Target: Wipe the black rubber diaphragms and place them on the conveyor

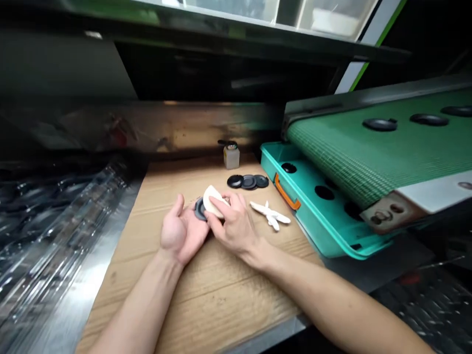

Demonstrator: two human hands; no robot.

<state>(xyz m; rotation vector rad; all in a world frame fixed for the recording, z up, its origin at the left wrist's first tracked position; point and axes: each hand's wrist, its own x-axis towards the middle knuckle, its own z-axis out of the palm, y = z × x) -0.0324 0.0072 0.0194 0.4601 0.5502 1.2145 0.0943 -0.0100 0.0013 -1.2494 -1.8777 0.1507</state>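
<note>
My left hand (180, 228) is turned palm up over the cardboard, thumb raised, and a black disc (199, 210) rests against its fingers. Part of that disc is covered by a white round pad (209, 196), pinched between the thumb and fingers of my right hand (236, 223). The pad lies over the disc's right side; whether the two touch cannot be made out. Just beyond my hands, several black discs (249, 182) lie overlapping in a row. Right of my right hand are crossed white strips (271, 215) of an unclear kind.
Cardboard (206, 290) covers the bench. A small bottle (232, 157) stands at its back. On the right, a teal bin (332, 241) with an orange latch holds black discs beneath the end of a green conveyor belt (368, 157), which carries more. Blurred clear plastic (55, 246) lies left.
</note>
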